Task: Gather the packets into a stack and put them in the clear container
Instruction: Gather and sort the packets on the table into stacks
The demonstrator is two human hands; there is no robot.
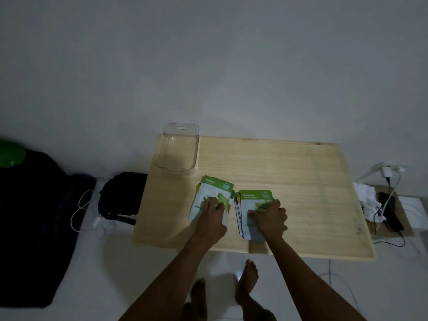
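Pale wood counter (pixel 289 181) in a pretty dim room, shot from above, with two little piles of packets sitting near its front edge. The left pile (pixel 214 193) has an "Aloe Vera" packet on top, green band across the top edge, tilted a bit toward 1 o'clock, with a yellow edge peeking out underneath on its left side. The right pile (pixel 252 205) is topped by a "Cucumber" packet, and you can see a few more edges fanned out along its left side, so there's more than one in there. The two piles are just beside each other, not quite touching as far as I can tell.

The left hand (pixel 212 216) is pressed flat on the Aloe Vera pile, fingers spread over the lower half, more pinning it down than pinching it, so the grip is basically open and resting on top. The right hand (pixel 269 218) is doing the same on the Cucumber pile, fingers curled a little over the printed part, palm down.

The clear container (pixel 178 149) sits empty at about 11 o'clock from the piles, at the far left corner of the counter, with a handle slot in its far wall.

Off the counter: a black bag (pixel 122 195) on the floor at 9 o'clock, a white cable (pixel 81 209) next to it, and a charger and cords (pixel 386 181) at 3 o'clock.
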